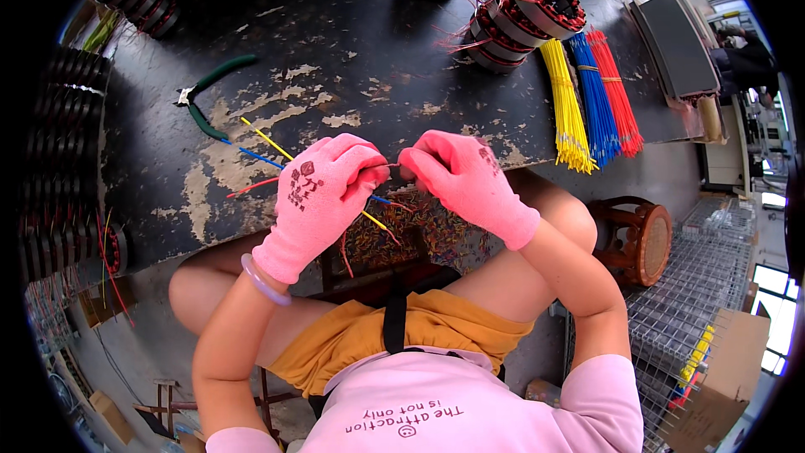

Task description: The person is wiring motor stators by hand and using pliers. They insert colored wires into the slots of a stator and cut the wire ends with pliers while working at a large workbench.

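Note:
Both my hands wear pink gloves and meet over the table's near edge. My left hand [323,197] is closed, its thumb and fingertips pinching a thin reddish wire [392,165]. My right hand [465,180] is closed too, fingertips pressed together at the other end of that wire. Only a short stretch of it shows between them. A yellow wire [267,137], a blue wire [251,152] and a red wire [253,187] run beneath my left hand. Yellow and blue ends with bared tips come out below it. My palms hide how these wires are held.
Green-handled pliers [198,98] lie open on the worn black table [335,50]. Wound stator cores [524,21] are stacked at the back right, beside bundles of yellow wires [568,109], blue wires [595,101] and red wires [615,92]. Dark cores [67,159] line the left. A wooden stool [633,239] stands right.

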Demonstrator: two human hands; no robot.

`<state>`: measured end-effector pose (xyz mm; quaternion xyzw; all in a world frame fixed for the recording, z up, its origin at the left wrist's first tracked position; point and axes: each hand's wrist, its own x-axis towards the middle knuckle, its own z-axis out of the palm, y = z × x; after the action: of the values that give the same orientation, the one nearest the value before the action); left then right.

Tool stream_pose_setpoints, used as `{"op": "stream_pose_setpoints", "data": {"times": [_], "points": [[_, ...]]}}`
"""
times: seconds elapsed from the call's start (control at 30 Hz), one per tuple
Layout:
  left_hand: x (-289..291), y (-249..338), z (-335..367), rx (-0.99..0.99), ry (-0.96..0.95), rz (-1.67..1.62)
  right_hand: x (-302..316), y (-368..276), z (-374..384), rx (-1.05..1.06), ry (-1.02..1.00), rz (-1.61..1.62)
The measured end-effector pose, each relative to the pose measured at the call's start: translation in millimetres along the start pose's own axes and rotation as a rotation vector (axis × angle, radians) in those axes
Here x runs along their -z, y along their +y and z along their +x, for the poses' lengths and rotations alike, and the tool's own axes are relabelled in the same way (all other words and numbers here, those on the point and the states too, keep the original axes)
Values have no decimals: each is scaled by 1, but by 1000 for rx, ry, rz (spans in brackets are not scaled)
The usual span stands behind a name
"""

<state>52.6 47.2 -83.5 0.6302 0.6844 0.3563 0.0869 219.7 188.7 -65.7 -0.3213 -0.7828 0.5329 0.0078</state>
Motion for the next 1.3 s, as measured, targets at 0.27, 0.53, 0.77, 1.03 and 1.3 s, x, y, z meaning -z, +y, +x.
{"op": "stream_pose_setpoints", "data": {"times": [0.27,0.53,0.77,1.03,1.3], "points": [[-2,6,0,48,4,17,-8,13,2,755,364,-875],[12,1,-1,44,-73,57,-12,-1,13,499,195,-85],[96,12,-8,-36,-305,253,5,-13,23,89,-153,86],[66,-12,-22,-50,-299,261,22,10,17,-73,-90,434],[89,-22,-56,77,-187,340,-3,11,90,216,402,166]]}}
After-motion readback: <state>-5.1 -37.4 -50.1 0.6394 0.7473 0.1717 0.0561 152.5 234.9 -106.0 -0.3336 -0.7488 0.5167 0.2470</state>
